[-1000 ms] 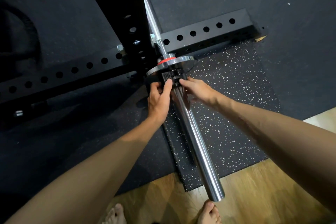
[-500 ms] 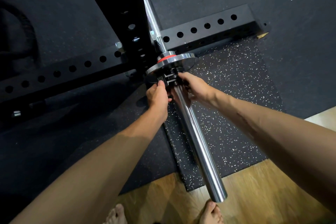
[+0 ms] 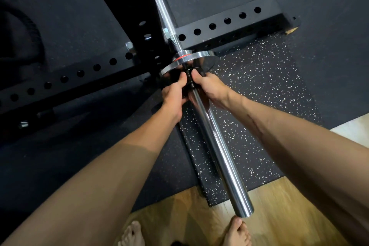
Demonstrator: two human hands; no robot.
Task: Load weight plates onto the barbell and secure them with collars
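The barbell sleeve (image 3: 217, 146) was the landmark. A weight plate (image 3: 201, 57) sat on its far end, with the collar (image 3: 189, 78) just before it. The left hand (image 3: 173, 96) was left of the sleeve, the right hand (image 3: 211, 88) right. The rack (image 3: 127, 26) stood behind.

One barbell (image 3: 215, 146), one weight plate (image 3: 199, 57), one collar (image 3: 189, 78), two hands, two bare feet

The chrome sleeve (image 3: 219, 154) runs bare from the collar (image 3: 189, 78) outward; the black rack upright (image 3: 127, 6) crowds the plate's (image 3: 197, 56) left.
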